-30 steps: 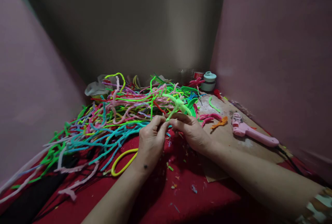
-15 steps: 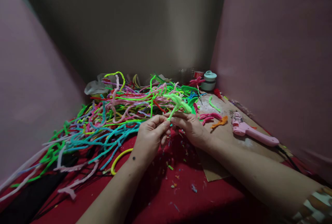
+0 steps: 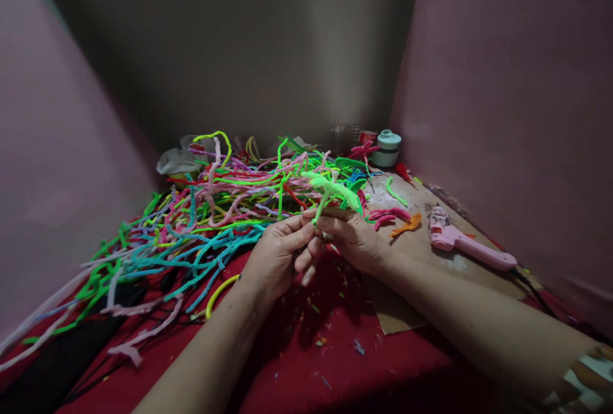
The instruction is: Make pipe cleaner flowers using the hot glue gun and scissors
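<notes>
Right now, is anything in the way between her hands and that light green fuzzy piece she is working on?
Nothing visible is. Both the left hand and the right hand already pinch the stem of the light green pipe-cleaner piece, held up above the red cloth. The pile of pipe cleaners lies behind it.

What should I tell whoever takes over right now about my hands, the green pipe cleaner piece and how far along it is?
Left hand: pinching the stem of the light green pipe cleaner piece from the left.
Right hand: gripping the same stem from the right, fingertips meeting the left hand's.
Things: pile of loose pipe cleaners behind the hands; pink glue gun on the cardboard sheet to the right.
Done: the piece already has several bent green arms at its top.
Left: the stem seems unfinished; the glue gun lies untouched.
</notes>
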A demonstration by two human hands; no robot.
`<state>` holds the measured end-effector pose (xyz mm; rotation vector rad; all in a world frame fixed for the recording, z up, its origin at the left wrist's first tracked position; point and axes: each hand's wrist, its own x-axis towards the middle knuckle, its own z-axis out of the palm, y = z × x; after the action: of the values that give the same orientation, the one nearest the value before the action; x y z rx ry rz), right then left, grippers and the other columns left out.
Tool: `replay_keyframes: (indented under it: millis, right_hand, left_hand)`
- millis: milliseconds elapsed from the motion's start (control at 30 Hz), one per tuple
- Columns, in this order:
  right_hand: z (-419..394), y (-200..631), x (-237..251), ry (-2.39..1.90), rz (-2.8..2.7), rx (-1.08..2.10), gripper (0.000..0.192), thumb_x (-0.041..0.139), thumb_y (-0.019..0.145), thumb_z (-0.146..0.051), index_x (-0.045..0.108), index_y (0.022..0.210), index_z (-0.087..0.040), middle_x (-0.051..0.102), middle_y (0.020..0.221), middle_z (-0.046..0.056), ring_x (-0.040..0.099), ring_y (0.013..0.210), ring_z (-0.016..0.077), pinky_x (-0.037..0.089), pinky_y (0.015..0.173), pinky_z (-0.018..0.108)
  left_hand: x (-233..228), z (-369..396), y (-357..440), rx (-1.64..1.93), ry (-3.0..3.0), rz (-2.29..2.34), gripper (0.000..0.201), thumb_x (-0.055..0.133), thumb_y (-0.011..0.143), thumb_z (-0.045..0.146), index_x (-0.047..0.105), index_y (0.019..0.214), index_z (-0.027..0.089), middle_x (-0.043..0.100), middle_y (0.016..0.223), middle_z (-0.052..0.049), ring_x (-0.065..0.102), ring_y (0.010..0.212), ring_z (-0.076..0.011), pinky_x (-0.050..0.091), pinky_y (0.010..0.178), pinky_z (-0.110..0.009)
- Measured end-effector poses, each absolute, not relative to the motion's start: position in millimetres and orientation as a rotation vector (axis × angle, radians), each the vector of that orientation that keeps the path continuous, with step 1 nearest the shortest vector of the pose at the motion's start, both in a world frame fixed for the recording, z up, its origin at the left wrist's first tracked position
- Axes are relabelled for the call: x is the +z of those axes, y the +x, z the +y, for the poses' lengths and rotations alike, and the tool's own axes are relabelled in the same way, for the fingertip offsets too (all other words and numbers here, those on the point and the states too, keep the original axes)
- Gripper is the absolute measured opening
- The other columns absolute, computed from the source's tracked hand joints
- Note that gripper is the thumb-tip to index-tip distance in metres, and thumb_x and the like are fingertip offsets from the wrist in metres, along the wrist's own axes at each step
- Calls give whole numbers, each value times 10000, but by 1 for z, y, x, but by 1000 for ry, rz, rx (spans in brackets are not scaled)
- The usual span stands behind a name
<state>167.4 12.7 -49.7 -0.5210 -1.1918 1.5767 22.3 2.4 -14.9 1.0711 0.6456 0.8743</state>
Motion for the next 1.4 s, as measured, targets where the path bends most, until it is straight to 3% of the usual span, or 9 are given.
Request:
replay_keyframes:
  millis: [133,300,433,733,933,1167,1400]
  right_hand:
    - [10,166,-49,-503,-1228,1499,247,633,780,-329,685,932,-141,600,573,2,528,541,126,416,571,279]
    - [6,166,-45,-609,-1199,1286,211,642,770,-333,715,883,-170,608,627,-1,507,588,119,402,595,275]
    - [6,166,-44,-645,-1210,1236,237,659,751,-351,725,923,-201,632,746,8,493,620,115,378,559,252]
    - [9,166,-50,-559,-1186,1338,159,674,765,-272,731,910,-240,648,726,-12,554,685,126,445,695,296]
    - [13,171,-46,-552,-1247,1350,227,664,776,-293,713,979,-203,647,667,-2,565,612,118,445,644,289]
    - [18,175,-46,-433,-1218,1496,167,714,722,-268,726,885,-231,639,690,-16,529,607,94,410,586,247]
    - [15,170,-49,-421,-1122,1525,127,664,760,-231,729,864,-199,605,592,-19,532,547,101,378,558,251]
  left_hand:
    - [-11,2,21,853,1219,726,248,606,791,327,630,942,133,509,473,51,354,295,-31,292,319,-153]
    - [-15,-3,27,1102,1594,1020,147,595,784,290,636,742,155,563,570,26,468,438,-65,370,460,-179]
    - [-22,-6,28,1283,1868,1145,91,599,779,258,641,722,200,548,575,37,480,522,-86,381,543,-180]
    - [-15,-7,29,1187,1666,1096,140,553,811,238,584,692,172,530,534,51,455,384,-57,353,417,-173]
    - [-10,-8,31,1107,1380,935,173,578,797,226,546,649,143,546,535,44,448,349,-37,357,353,-144]
    - [-16,0,23,780,1045,570,165,608,788,302,559,757,147,459,500,77,254,272,-12,338,241,-158]
    - [-12,-4,26,925,1530,861,222,510,853,304,547,706,142,538,580,25,479,400,-59,396,414,-184]
